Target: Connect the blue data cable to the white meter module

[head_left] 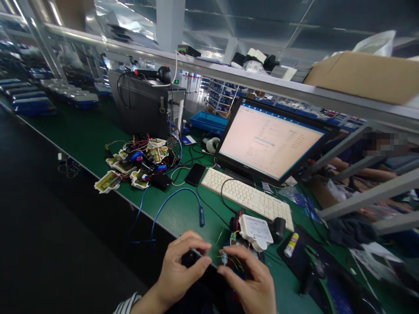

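My right hand (pixel 252 279) pinches a small pale-blue part (pixel 224 258) between thumb and forefinger; its exact kind is too small to tell. Thin yellow-green wires (pixel 236 261) run beside it. To its left, my left hand (pixel 183 266) has its thumb and forefinger apart, with nothing visible between them. Just beyond my right hand lies a white plastic-cased module (pixel 256 231) with a printed label and a small green circuit board (pixel 233 237) at its side. Part of what lies behind my right fingers is hidden.
A white keyboard (pixel 248 196) and a lit monitor (pixel 268 141) stand ahead. Opened white modules with tangled wires (pixel 140 159) are heaped at left. A blue cable (pixel 201 216) reaches the bench edge. A glue stick (pixel 291 245) lies right. A shelf (pixel 209 65) crosses above; a person sits beyond.
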`<state>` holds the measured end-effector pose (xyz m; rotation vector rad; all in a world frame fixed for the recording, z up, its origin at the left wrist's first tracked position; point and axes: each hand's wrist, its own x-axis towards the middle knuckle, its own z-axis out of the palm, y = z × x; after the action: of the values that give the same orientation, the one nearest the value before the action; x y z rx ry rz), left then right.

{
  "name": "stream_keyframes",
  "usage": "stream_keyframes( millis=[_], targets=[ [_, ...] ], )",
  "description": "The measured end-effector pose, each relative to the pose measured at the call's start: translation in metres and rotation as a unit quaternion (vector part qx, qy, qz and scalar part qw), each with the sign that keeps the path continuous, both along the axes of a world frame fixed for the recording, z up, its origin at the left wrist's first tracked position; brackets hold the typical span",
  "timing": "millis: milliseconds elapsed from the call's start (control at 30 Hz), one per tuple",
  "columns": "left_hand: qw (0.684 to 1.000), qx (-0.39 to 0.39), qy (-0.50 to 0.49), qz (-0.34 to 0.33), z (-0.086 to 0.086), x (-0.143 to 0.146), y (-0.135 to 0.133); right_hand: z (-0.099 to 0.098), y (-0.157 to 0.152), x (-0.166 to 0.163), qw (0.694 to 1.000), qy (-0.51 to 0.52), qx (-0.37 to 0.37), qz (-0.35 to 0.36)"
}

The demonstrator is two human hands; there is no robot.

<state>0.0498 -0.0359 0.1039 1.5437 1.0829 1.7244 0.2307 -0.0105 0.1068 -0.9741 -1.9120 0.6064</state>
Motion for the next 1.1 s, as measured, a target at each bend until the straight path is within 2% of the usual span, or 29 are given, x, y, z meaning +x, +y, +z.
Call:
stream_keyframes(
  millis=[333, 533, 733, 900, 1100],
  targets=[
    [0.999, 0.012, 0.052, -0.005, 0.004, 0.041, -0.003, -0.006, -0.008, 0.037, 0.999, 0.051, -0.004, 0.012],
    [0.998, -0.011, 0.005, -0.069, 0.002, 0.073, -0.004, -0.004, -0.012, 0.056, 0.991, 0.133, -0.005, 0.008],
    [0.995, -0.012, -0.012, -0.094, 0.003, 0.094, 0.001, -0.001, -0.011, 0.072, 0.988, 0.149, -0.018, 0.033],
    [0.995, 0.017, 0.060, -0.076, 0.007, 0.104, 0.003, -0.011, -0.009, 0.084, 0.996, 0.093, -0.006, 0.004],
    [0.991, 0.059, 0.116, -0.040, 0.010, 0.100, 0.008, -0.014, -0.006, 0.082, 0.996, 0.083, 0.003, 0.011]
  ],
)
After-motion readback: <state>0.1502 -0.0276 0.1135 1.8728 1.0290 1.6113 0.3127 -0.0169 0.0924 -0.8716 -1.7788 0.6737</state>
